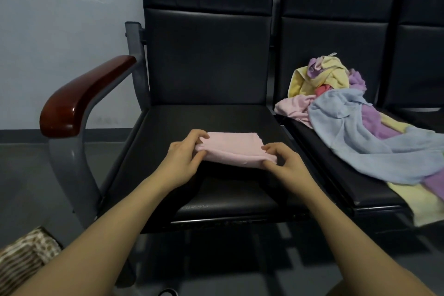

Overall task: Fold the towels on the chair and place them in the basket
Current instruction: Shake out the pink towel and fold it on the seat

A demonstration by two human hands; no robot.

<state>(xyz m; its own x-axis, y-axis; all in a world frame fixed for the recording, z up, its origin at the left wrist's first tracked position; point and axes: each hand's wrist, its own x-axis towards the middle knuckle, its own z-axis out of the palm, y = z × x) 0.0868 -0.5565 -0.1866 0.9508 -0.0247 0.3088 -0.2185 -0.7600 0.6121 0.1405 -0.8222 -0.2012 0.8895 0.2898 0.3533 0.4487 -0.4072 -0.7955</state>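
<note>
A folded pink towel (234, 148) lies on the black seat of the left chair (216, 190). My left hand (183, 160) pinches its left end between thumb and fingers. My right hand (286, 164) pinches its near right corner. A loose heap of towels (348, 113) in yellow, purple, pink and light blue covers the seat of the chair to the right, with some hanging over its front edge. A woven basket (26, 257) shows at the bottom left corner, partly cut off by the frame.
The left chair has a red-brown wooden armrest (79, 98) on a grey metal frame. A third black chair (422, 43) stands at the far right. A pale wall and grey floor lie to the left.
</note>
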